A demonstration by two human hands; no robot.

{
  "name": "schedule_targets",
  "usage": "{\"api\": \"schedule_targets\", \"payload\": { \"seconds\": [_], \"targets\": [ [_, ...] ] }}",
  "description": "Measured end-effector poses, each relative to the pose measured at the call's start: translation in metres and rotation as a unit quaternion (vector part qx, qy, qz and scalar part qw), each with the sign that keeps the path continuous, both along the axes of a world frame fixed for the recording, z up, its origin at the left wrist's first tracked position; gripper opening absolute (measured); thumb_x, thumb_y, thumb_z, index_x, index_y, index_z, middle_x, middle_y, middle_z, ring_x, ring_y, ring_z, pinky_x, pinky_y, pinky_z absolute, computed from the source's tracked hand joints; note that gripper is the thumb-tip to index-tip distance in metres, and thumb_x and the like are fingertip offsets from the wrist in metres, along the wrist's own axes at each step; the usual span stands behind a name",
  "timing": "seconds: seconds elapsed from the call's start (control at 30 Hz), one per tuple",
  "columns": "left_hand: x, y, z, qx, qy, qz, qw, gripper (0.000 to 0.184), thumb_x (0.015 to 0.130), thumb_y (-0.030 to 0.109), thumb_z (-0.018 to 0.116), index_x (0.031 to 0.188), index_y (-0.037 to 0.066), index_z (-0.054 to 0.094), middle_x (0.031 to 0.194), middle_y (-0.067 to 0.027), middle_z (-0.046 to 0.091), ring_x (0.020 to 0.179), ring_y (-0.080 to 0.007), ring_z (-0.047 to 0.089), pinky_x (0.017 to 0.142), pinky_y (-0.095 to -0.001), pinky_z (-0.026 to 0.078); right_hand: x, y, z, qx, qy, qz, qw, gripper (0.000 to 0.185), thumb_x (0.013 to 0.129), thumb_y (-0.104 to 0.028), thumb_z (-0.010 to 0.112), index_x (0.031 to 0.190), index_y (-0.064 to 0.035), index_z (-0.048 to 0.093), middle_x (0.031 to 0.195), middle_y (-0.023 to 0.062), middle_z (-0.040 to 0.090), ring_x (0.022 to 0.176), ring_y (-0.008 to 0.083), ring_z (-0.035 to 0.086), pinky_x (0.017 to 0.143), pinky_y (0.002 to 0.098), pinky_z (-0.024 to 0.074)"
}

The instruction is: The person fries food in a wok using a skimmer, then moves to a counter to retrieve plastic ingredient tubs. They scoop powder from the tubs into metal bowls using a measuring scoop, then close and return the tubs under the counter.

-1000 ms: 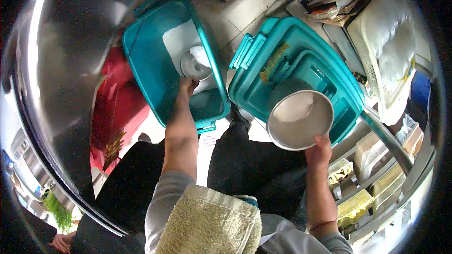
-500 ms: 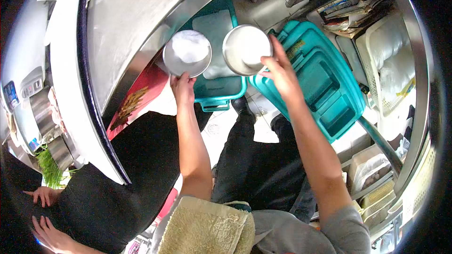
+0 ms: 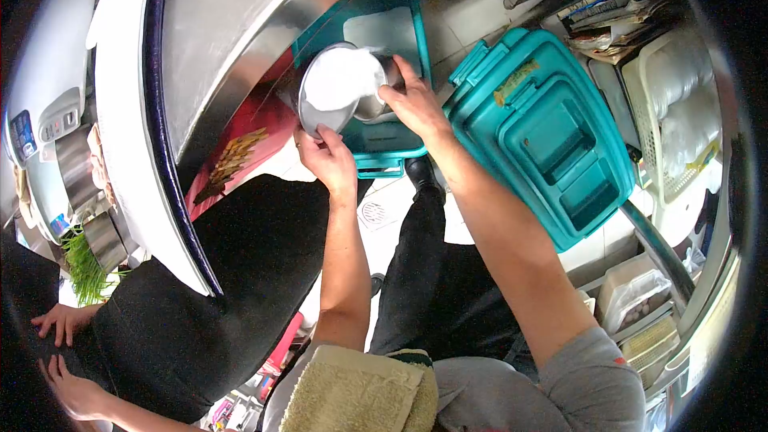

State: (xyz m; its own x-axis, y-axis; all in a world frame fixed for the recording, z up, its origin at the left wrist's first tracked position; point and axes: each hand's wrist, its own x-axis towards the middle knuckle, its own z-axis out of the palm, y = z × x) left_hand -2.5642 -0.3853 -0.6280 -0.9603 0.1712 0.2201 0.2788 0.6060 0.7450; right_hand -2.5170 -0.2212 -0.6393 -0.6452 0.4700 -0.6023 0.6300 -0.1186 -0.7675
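My left hand [image 3: 332, 162] grips the rim of a metal bowl [image 3: 308, 116] heaped with white powder [image 3: 340, 80]. In my right hand [image 3: 414, 106] is a second metal bowl [image 3: 370, 109], tipped toward the first, its edge overlapping or touching it. The powder spreads across where the two bowls meet. Both bowls are over an open teal bin [image 3: 422, 40], which holds more white material [image 3: 380, 30]. Part of the bin's inside is hidden by the bowls and my hands.
A teal lid [image 3: 552, 140] leans at the right of the bin. A steel counter edge [image 3: 264, 48] runs along the left, with a red container of brownish sticks [image 3: 232, 162] below. Another person's hands [image 3: 76, 388] are at lower left. White baskets [image 3: 656, 120] stand at right.
My right hand has moved left and tilted its bowl against the left one. The white powder in the left bowl has grown into a larger heap.
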Motion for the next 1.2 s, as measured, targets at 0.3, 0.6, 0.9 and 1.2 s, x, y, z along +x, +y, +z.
{"api": "schedule_targets", "payload": {
  "seconds": [0.3,0.6,0.9,1.2],
  "targets": [
    [0.000,0.014,0.003,-0.076,0.184,-0.065,0.978,0.018,0.083,-0.007,0.051,0.070,-0.003,0.040,0.127,-0.0288,0.049,0.089,-0.0342,0.060,0.076,-0.0385,0.047,-0.007,0.008,-0.003,0.016,0.029,-0.008,0.999,0.080,0.073,-0.039,0.060,0.145,-0.0181,0.031,0.130,0.0292,0.045,0.120,0.0398,0.047,0.104,0.0390,0.0359],
    [-0.011,0.017,0.028,-0.077,0.259,-0.106,0.957,0.019,0.081,-0.014,0.057,0.074,-0.002,0.043,0.129,-0.0268,0.046,0.089,-0.0280,0.061,0.071,-0.0325,0.050,-0.003,0.001,-0.033,-0.195,0.097,-0.098,0.971,0.082,0.075,-0.032,0.062,0.146,-0.0136,0.027,0.134,0.0228,0.041,0.119,0.0344,0.048,0.092,0.0404,0.0475],
    [-0.014,-0.010,0.005,-0.089,0.141,0.011,0.986,0.018,0.088,0.002,0.049,0.074,-0.008,0.044,0.121,-0.0324,0.050,0.098,-0.0401,0.055,0.079,-0.0456,0.045,0.013,-0.008,-0.035,-0.364,0.128,-0.163,0.908,0.072,0.078,-0.023,0.058,0.144,-0.0133,0.029,0.133,0.0149,0.041,0.110,0.0286,0.051,0.085,0.0440,0.0535],
    [-0.018,-0.008,-0.020,-0.013,-0.010,0.034,0.999,0.013,0.086,-0.005,0.048,0.097,-0.010,0.051,0.117,-0.0210,0.053,0.075,-0.0209,0.063,0.057,-0.0293,0.050,0.038,0.010,-0.018,-0.319,0.126,-0.138,0.929,0.073,0.079,-0.019,0.054,0.146,-0.0130,0.028,0.135,0.0139,0.045,0.115,0.0247,0.050,0.087,0.0416,0.0528]
  ]
}}
